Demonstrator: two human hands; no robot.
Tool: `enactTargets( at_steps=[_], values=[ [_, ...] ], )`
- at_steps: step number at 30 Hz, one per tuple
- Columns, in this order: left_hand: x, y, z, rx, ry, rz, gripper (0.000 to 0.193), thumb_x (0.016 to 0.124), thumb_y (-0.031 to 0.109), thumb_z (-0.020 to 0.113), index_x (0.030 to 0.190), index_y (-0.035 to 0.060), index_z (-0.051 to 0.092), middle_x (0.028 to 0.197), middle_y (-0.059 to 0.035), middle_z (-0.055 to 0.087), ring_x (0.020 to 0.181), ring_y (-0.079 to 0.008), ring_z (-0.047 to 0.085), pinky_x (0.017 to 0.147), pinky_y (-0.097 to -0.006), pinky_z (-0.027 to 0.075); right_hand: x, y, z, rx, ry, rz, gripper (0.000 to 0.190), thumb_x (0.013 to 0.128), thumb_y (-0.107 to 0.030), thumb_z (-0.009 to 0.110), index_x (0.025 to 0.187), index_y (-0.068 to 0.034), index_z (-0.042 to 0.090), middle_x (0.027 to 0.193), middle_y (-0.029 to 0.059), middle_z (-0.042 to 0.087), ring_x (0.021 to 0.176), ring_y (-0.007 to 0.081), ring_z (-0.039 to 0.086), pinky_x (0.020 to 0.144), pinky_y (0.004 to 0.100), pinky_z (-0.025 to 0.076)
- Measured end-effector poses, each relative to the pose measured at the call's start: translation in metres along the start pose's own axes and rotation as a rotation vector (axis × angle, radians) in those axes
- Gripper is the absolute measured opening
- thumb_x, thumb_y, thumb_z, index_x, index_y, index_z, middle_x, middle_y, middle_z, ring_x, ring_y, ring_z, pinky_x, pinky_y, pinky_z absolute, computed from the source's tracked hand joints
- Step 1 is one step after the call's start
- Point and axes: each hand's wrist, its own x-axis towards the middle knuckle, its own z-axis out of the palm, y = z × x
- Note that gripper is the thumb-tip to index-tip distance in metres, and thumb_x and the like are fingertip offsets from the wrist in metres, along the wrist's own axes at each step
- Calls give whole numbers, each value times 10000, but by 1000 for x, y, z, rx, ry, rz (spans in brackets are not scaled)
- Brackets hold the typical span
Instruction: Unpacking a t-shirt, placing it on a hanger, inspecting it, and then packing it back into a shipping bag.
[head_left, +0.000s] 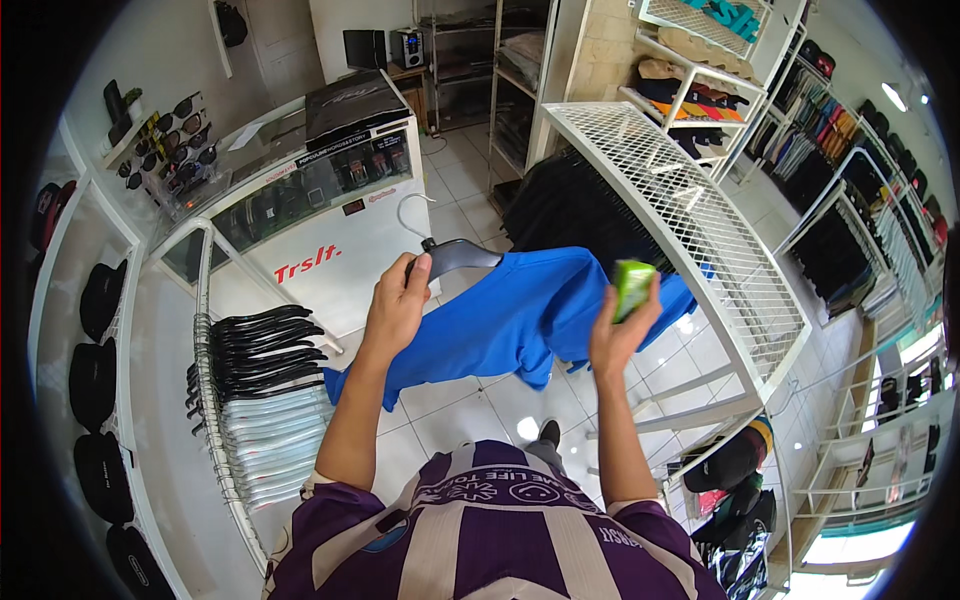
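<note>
A blue T-shirt (480, 322) hangs on a black plastic hanger (461, 255) with a metal hook, stretched across the space before me. My left hand (403, 300) grips the hanger near its neck, just under the hook. In my right hand (622, 322), in front of the shirt's right part, is a small bright green packet (634, 285); it is blurred, so its exact kind cannot be told. The far end of the shirt lies partly behind my right hand and beside the white mesh-topped rack.
At the left, a white rail (217, 420) holds light garments on black hangers. A white mesh-topped rack (697, 210) with dark clothes stands at the right. Ahead is a glass display counter (360, 225). Caps (731, 457) sit low at the right; sunglasses (184, 154) stand at the back left.
</note>
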Motion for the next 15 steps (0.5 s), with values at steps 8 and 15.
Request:
enactTargets(
  at_steps=[8,15],
  values=[
    [-10,18,1,-33,-117,-15,429,1093,396,515,912,12,576,674,-30,518,619,-119,502,603,-307,444,-8,-3,16,-7,-168,-96,787,914,-190,767,1547,27,354,1282,291,518,1205,451,522,1056,490,437],
    [-10,16,4,-30,-99,-42,435,1094,401,517,891,20,566,656,-21,490,612,-102,474,597,-279,429,-7,-19,-6,20,-34,-123,799,895,-178,778,1537,44,357,1265,279,513,1155,418,533,988,480,463]
  ],
)
